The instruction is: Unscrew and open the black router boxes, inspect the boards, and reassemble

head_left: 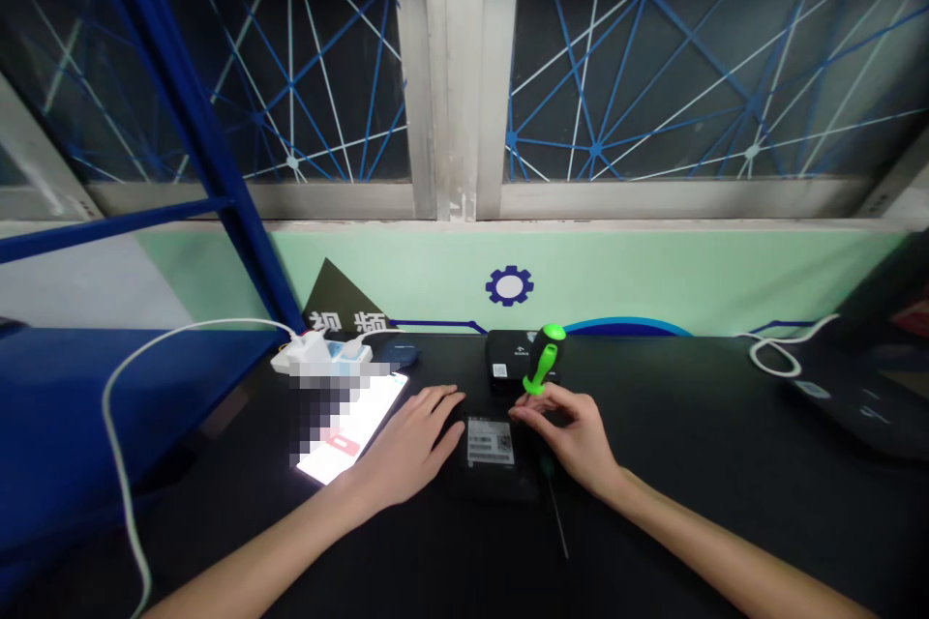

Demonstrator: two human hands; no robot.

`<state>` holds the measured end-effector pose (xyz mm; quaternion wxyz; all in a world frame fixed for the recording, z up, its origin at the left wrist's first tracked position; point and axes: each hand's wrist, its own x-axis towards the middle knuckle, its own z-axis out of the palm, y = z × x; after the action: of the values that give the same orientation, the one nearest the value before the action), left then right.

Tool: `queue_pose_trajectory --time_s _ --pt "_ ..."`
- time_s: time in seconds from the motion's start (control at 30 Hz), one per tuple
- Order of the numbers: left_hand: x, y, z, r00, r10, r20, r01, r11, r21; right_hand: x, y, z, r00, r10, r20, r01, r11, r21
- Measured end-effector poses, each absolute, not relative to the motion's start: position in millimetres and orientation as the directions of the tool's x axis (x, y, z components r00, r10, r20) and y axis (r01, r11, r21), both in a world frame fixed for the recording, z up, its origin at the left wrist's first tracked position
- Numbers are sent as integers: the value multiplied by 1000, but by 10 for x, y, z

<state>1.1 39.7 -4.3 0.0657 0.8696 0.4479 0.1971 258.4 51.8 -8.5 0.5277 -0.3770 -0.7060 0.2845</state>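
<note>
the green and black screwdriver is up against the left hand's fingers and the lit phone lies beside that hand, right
Wrong hand: in the head view, the green-and-black plastic screwdriver is at the fingers of the right hand, not the left. The lit smartphone does lie beside the left hand.

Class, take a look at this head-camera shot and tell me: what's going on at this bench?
A person is working at a black bench with bare hands. Their right hand holds a green-and-black screwdriver upright by its lower end. Their left hand rests open beside a black box with a barcode label. A lit smartphone lies by the left hand, and a white power strip sits beyond it.
</note>
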Motion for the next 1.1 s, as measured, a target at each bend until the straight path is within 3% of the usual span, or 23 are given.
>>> queue_pose_trajectory --time_s 0.4,0.77,1.1 --pt "29 392 -16 521 813 260 763 -580 286 2596 468 -30 -253 796 550 262 604 -753" --pt "17 400 -32 521 810 268 759 -584 289 2597 518 -109 -183 799 572 280 600 -749" --pt "12 416 -69 524 799 297 754 -596 275 2603 499 -87 -220 783 582 261 622 -738"
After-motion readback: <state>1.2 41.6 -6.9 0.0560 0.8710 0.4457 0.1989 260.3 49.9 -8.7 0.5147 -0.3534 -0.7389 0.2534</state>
